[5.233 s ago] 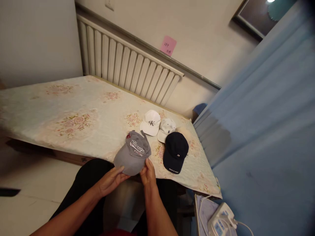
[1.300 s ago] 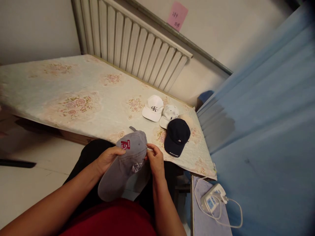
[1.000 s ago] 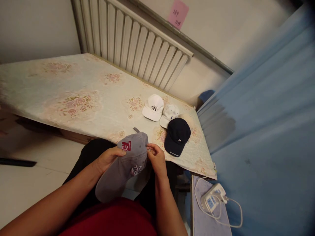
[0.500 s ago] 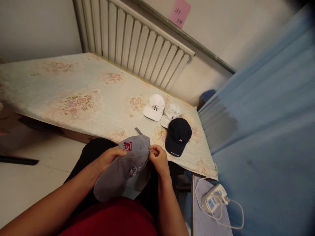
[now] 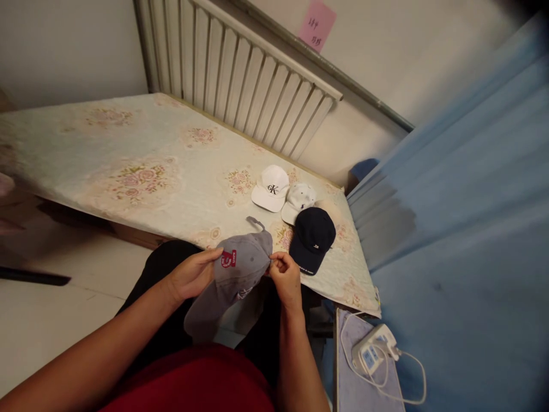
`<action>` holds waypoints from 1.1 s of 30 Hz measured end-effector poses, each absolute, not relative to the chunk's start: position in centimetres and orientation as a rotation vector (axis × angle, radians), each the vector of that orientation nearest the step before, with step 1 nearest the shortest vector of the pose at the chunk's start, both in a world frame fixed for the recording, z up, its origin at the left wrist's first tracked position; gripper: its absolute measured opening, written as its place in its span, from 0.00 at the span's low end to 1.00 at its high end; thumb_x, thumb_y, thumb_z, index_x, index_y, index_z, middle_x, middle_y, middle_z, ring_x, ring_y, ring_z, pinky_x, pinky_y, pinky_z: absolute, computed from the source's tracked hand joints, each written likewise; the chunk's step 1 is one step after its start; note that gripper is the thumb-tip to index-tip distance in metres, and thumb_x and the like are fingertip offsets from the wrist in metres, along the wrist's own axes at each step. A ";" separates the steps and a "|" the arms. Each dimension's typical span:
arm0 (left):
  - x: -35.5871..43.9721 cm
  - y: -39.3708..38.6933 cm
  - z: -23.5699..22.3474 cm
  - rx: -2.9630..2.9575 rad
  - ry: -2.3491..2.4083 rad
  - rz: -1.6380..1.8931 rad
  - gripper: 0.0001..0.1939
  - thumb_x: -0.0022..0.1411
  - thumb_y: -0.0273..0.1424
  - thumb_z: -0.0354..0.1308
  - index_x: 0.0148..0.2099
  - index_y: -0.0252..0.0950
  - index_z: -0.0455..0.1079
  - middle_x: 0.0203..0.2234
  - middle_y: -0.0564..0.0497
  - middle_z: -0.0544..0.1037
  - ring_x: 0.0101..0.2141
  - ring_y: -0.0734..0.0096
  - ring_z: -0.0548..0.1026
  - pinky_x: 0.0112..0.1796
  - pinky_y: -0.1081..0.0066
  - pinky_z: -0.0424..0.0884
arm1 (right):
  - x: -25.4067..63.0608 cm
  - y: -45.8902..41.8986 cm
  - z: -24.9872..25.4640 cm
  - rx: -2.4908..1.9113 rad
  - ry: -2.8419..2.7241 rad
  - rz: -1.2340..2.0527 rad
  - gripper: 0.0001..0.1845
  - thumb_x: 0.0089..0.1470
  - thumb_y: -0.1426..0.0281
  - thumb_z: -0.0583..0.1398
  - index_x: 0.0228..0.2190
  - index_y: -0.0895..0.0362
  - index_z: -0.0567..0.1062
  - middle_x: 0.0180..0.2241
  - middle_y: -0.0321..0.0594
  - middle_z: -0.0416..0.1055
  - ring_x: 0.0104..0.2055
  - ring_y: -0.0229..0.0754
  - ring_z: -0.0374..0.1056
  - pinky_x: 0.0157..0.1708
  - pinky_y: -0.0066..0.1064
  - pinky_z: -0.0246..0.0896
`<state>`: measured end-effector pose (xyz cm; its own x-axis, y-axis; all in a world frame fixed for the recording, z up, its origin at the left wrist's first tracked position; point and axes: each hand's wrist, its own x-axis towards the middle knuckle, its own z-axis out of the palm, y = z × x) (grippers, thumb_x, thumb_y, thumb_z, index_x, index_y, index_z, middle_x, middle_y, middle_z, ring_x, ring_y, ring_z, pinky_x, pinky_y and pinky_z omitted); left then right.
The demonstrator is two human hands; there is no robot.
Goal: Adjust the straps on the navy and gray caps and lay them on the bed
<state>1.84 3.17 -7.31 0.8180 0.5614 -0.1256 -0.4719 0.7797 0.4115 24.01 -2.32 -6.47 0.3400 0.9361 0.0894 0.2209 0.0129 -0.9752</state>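
I hold a grey cap [image 5: 234, 280] with a red patch over my lap, its brim pointing down toward me. My left hand [image 5: 191, 276] grips its left side, fingers curled on the crown by the patch. My right hand [image 5: 286, 278] pinches the cap's right edge, fingers closed. The cap's back strap sticks up toward the bed. On the floral bedspread [image 5: 128, 166] just beyond lie a navy cap [image 5: 312, 238], a white cap with a black logo [image 5: 270, 187], another white cap [image 5: 299, 200] and a beige cap [image 5: 329, 209] partly hidden behind the navy one.
A white radiator [image 5: 240, 68] runs along the wall behind the bed, with a pink note [image 5: 316, 26] above it. A blue curtain [image 5: 463, 217] hangs at the right. A white power strip [image 5: 372, 355] with a cable lies on a blue surface at lower right.
The grey cap has been lifted off the bed, flipped brim-down over my lap, and now tilted a little more upright and rightward. Both hands keep their hold.
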 end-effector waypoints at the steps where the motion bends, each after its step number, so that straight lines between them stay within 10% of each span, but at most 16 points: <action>1: 1.9 3.2 -7.3 0.367 0.247 0.568 0.18 0.63 0.33 0.55 0.52 0.30 0.72 0.40 0.40 0.81 0.43 0.55 0.78 0.48 0.59 0.70 | 24.0 -2.4 -6.4 -1.478 -1.126 0.789 0.10 0.43 0.71 0.57 0.32 0.57 0.71 0.19 0.28 0.63 0.22 0.35 0.61 0.25 0.27 0.58; 15: 2.1 3.1 -5.4 0.487 0.278 0.737 0.26 0.55 0.18 0.56 0.57 0.33 0.68 0.42 0.42 0.80 0.39 0.59 0.79 0.43 0.64 0.71 | 23.8 -3.0 -5.6 -1.475 -1.340 0.593 0.08 0.40 0.77 0.53 0.26 0.56 0.69 0.29 0.34 0.63 0.27 0.35 0.56 0.29 0.27 0.53; 22: 2.2 3.0 -5.2 0.329 0.324 0.641 0.13 0.62 0.33 0.56 0.46 0.32 0.75 0.35 0.43 0.82 0.35 0.61 0.79 0.41 0.65 0.72 | 23.8 -3.4 -5.4 -1.427 -1.361 0.599 0.09 0.40 0.78 0.52 0.25 0.55 0.68 0.30 0.35 0.63 0.29 0.36 0.57 0.29 0.27 0.53; 33: 2.7 2.6 -4.5 0.411 0.371 0.678 0.14 0.53 0.22 0.63 0.44 0.32 0.75 0.34 0.48 0.81 0.32 0.70 0.78 0.36 0.74 0.71 | 23.8 -3.7 -5.5 -1.419 -1.409 0.625 0.10 0.41 0.80 0.52 0.26 0.56 0.68 0.30 0.34 0.62 0.29 0.35 0.56 0.29 0.26 0.51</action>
